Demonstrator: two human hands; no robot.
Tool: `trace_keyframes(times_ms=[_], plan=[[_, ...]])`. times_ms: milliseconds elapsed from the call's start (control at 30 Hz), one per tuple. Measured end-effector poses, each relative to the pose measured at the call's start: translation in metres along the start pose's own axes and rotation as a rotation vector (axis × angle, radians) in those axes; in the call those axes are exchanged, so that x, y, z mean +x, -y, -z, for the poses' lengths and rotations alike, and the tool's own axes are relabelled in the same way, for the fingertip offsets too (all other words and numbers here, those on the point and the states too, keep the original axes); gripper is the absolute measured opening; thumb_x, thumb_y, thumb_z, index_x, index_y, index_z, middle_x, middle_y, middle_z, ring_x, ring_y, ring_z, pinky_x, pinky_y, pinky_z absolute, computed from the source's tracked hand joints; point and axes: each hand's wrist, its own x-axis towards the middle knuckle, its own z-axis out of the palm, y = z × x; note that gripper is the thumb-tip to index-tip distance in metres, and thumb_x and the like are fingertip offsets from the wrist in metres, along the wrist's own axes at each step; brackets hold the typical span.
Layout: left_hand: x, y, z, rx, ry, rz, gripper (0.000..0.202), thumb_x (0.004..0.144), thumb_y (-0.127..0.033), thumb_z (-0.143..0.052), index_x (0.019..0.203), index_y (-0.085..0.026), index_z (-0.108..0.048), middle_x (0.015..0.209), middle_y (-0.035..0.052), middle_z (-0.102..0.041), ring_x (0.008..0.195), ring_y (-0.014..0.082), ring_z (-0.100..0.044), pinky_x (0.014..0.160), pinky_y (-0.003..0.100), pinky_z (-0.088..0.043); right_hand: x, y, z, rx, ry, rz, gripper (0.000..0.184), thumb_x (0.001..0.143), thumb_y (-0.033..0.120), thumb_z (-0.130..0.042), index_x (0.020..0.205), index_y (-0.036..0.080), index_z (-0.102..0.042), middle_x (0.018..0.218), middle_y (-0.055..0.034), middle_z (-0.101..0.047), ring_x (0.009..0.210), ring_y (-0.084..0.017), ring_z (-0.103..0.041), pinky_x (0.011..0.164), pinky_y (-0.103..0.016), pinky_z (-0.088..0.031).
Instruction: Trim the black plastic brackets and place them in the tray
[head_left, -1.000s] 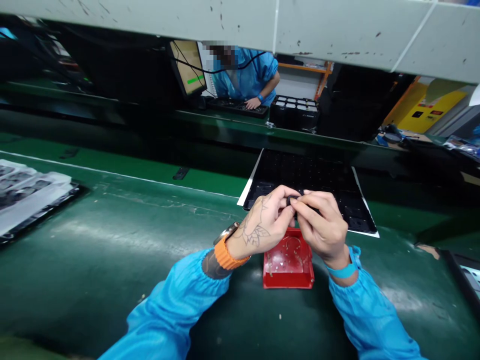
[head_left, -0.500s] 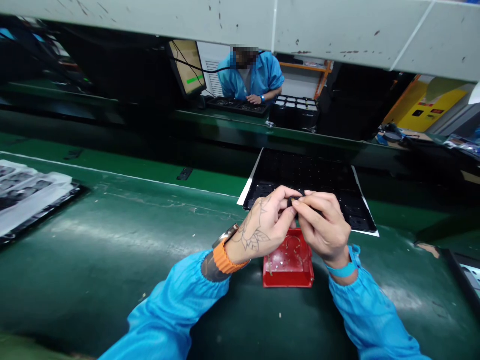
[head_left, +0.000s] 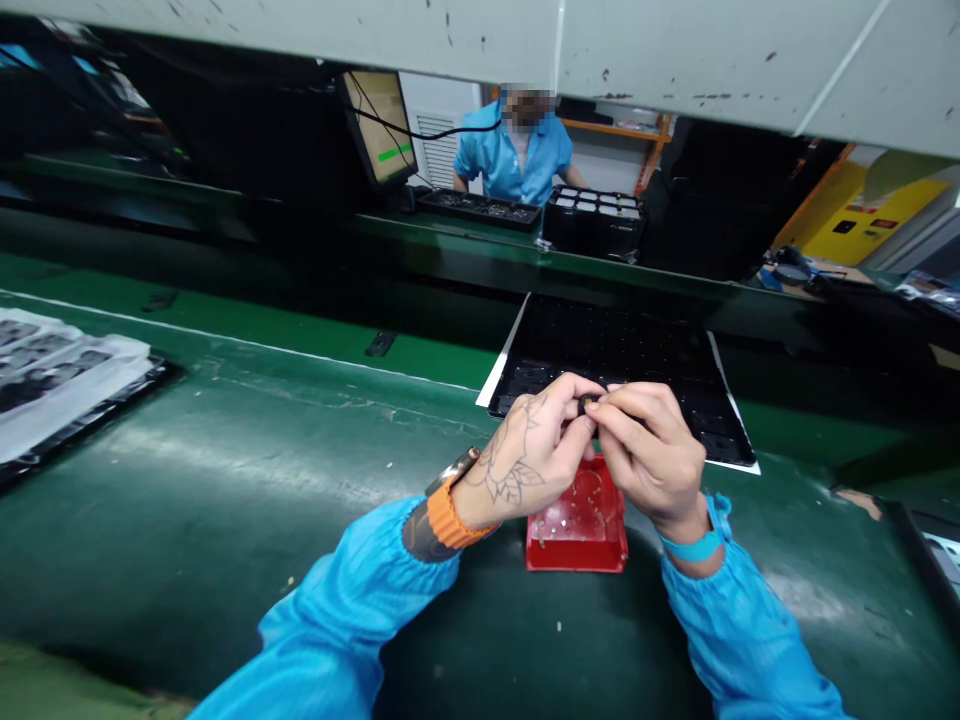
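Note:
Between my hands is a small black part point(head_left: 587, 402) with a yellowish spot on it; most of it is covered by fingers, so its kind does not show. My left hand point(head_left: 529, 450) pinches the part from the left, thumb and fingers closed. On the other side, the fingertips of my right hand point(head_left: 654, 450) are pressed together against the part; whether they also grip something tiny I cannot make out. Just below the hands, a red bin point(head_left: 576, 555) holds several tiny pale pieces. Behind them lies a black tray point(head_left: 615, 340) on a white sheet.
Far left, a dark-edged tray point(head_left: 82, 400) carries parts on white liners. A flat black piece point(head_left: 381, 344) lies on the green strip. Across the bench a co-worker point(head_left: 517, 150) in blue is near a monitor point(head_left: 381, 130) and a black box point(head_left: 592, 225). A grey beam point(head_left: 450, 40) crosses overhead.
My hands keep almost the same pose around the black part. Across the bench, the co-worker has shifted right and more upright, with the hand no longer over the tray there.

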Motion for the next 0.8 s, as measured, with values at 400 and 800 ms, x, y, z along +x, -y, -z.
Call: trace_keyframes(times_ms=[400,800], plan=[[0.0,0.001,0.001,-0.072,0.029,0.025,0.022,0.098,-0.021,-0.052,0.119,-0.018,-0.057,0.073,-0.0009,-0.069,0.066,0.0149,-0.07,0.063,0.025,-0.053,0.009,0.002,0.005,0.093,-0.038,-0.089,0.02,0.092,0.003,-0.064,0.095,0.022,-0.07,0.092,-0.0055,-0.072,0.091,-0.024,-0.07,0.077,-0.043,-0.061],[0.0,0.019,0.019,-0.33,-0.091,0.162,0.03,0.085,-0.02,-0.062,0.114,-0.014,-0.061,0.069,-0.0035,-0.062,0.056,0.009,-0.059,0.055,0.021,-0.046,-0.084,-0.002,0.03,0.161,0.788,-0.326,0.022,0.104,0.015,-0.05,0.083,0.021,-0.058,0.074,-0.0016,-0.068,0.066,-0.016,-0.06,0.073,-0.033,-0.047]])
